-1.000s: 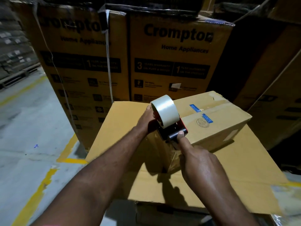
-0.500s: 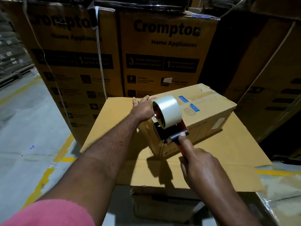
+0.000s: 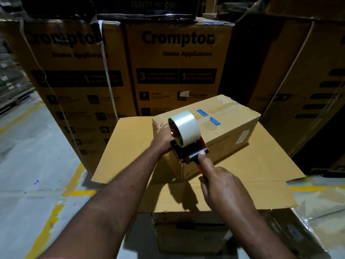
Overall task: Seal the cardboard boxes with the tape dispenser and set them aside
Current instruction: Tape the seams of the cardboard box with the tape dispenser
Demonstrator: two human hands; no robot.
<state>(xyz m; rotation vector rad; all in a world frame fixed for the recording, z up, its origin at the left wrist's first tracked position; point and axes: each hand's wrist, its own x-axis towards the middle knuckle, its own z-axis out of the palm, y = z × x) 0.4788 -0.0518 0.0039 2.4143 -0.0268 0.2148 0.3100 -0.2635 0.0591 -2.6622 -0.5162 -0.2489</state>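
Warehouse aisle: tall printed cartons (image 3: 177, 62) stacked behind, grey floor (image 3: 37, 156) with yellow lines. On the improvised worktop (image 3: 127, 150) — a flat cardboard sheet laid over a lower carton — sits the cardboard box (image 3: 233, 116). It is plain brown and runs lengthwise away from the viewer, with two blue labels and a round stamp on top, a white label on its right side and a scuffed far corner. The tape dispenser (image 3: 186, 152), red and black with a full roll of clear tape (image 3: 183, 126), is set against the top edge of the box's near end. The right hand (image 3: 222, 186) grasps the handle, thumb laid forward along it. The left hand (image 3: 163, 136) presses the near end beside the roll; its fingers look extended but are partly hidden. Good practice for this step: anchor the tape on the end face, line the roll up with the flap seam, then draw it across in one steady stroke — the left hand bracing the box against sliding.
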